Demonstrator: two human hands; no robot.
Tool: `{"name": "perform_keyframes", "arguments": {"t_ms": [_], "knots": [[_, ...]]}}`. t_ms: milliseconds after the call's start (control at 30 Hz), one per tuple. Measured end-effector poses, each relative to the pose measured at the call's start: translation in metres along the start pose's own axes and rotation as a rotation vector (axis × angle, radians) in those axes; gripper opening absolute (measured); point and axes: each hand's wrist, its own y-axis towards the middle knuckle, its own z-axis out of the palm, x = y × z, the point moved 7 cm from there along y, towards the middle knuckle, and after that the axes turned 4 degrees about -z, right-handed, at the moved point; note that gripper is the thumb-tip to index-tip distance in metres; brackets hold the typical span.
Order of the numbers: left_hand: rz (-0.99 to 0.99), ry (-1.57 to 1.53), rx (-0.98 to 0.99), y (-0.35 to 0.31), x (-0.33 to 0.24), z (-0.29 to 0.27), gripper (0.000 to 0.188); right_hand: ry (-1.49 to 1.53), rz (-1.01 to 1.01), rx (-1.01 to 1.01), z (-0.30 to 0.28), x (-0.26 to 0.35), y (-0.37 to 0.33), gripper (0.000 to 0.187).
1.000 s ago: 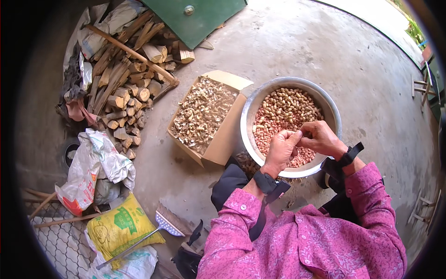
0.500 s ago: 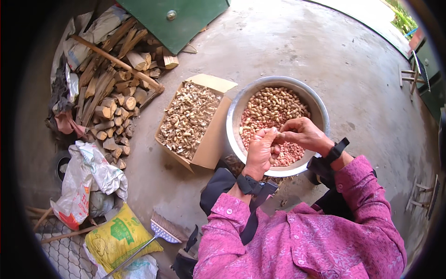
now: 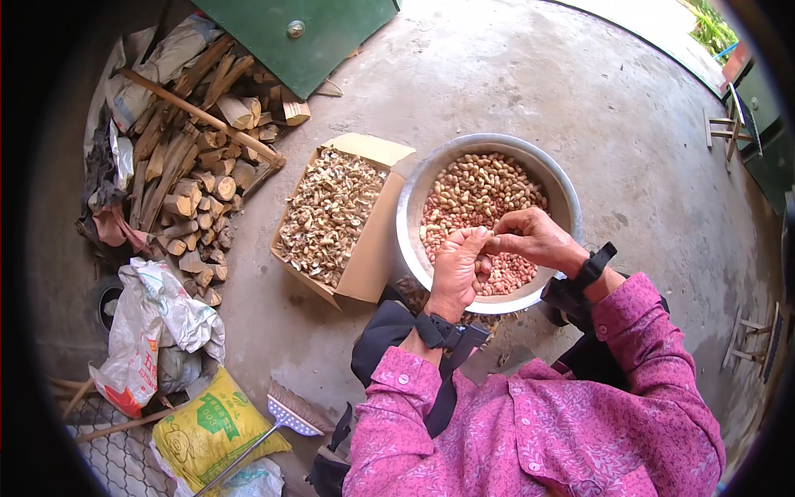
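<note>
pink leaf-print shirt (image 3: 489, 447) | buttoned cuffs (image 3: 416, 374) | black wrist straps (image 3: 596, 263) | dark trousers (image 3: 374, 341)

We observe daylight entering from the upper right, where the outside ground (image 3: 642, 29) is washed out to white. We note pale glare on the upper floor (image 3: 489, 66) and dimmer tones around the woodpile (image 3: 186, 178). We see soft shadow below the box (image 3: 364, 253). We find the peanuts (image 3: 497, 178) clear; toward the black, curved rim, the wire mesh (image 3: 116, 460) darkens.

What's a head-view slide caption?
Left hand and right hand meet over a metal basin of unshelled peanuts and pink kernels, beside a cardboard box of shells.
</note>
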Motion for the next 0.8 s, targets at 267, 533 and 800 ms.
{"name": "perform_keyframes", "arguments": {"t_ms": [267, 533, 800], "knots": [[0.003, 0.087, 0.041, -0.002, -0.003, 0.003, 0.012, 0.08, 0.025, -0.053, -0.006, -0.009, 0.0, 0.022], [0.025, 0.131, 0.063, -0.005, -0.003, 0.005, 0.013, 0.131, 0.112, -0.054, -0.006, -0.01, 0.0, 0.022], [0.024, 0.095, 0.068, -0.004, -0.002, 0.004, 0.014, 0.245, 0.121, -0.05, -0.003, -0.011, 0.0, 0.02]]}}
